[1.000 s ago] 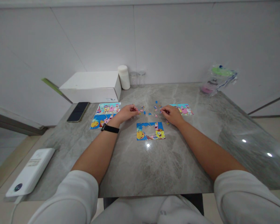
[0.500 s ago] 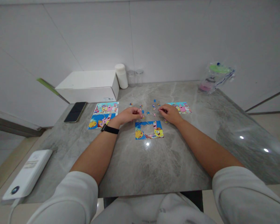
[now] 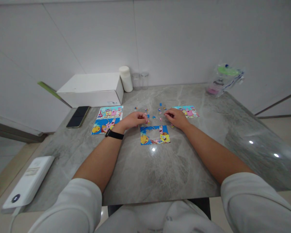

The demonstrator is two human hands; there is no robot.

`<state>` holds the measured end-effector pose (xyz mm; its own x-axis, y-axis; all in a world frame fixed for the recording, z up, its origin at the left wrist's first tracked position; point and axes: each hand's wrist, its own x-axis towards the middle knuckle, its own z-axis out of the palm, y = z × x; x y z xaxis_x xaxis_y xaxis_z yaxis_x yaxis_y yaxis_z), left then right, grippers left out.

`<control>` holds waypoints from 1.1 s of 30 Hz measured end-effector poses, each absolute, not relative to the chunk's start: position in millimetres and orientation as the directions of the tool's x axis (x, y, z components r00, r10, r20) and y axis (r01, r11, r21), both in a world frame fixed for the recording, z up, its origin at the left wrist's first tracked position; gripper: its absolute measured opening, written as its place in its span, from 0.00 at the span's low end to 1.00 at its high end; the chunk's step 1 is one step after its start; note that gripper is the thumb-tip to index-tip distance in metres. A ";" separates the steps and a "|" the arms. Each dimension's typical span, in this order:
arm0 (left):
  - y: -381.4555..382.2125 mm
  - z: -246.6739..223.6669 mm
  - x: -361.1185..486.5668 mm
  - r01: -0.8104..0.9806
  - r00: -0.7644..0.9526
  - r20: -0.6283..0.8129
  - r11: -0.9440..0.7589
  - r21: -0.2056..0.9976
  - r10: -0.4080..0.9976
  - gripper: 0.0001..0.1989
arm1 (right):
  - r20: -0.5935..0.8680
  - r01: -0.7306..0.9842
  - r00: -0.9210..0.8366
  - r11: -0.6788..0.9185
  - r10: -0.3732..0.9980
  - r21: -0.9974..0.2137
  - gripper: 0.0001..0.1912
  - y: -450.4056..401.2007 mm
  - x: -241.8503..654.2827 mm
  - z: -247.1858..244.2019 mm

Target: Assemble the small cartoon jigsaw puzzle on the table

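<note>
Left hand (image 3: 133, 119) pinches a small puzzle piece (image 3: 147, 121) at eleven o'clock of the half-built puzzle (image 3: 155, 135). Right hand (image 3: 176, 117), fingers curled together, rests among loose pieces (image 3: 160, 111) at one o'clock; its grip can't be made out.

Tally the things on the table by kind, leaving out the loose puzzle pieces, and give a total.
Puzzle pictures: 4
White box: 1
Phone: 1
White canister: 1
Glass jars: 2
Plastic bag: 1
White device: 1
Total: 11
</note>
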<state>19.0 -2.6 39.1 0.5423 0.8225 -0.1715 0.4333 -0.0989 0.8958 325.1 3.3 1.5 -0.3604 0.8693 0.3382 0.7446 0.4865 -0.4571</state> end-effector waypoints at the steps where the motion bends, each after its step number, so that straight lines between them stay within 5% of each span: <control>1: -2.3 39.0 19.1 0.437 0.539 -0.174 -0.097 0.894 0.824 0.12 | 0.340 0.743 -0.362 0.489 0.868 -0.457 0.13 3.4 325.1 1.5; 33: -9.9 45.4 34.3 0.424 0.580 -0.053 -0.246 0.871 0.813 0.11 | 0.421 0.644 -0.391 0.570 0.818 -0.510 0.12 -3.0 318.7 7.2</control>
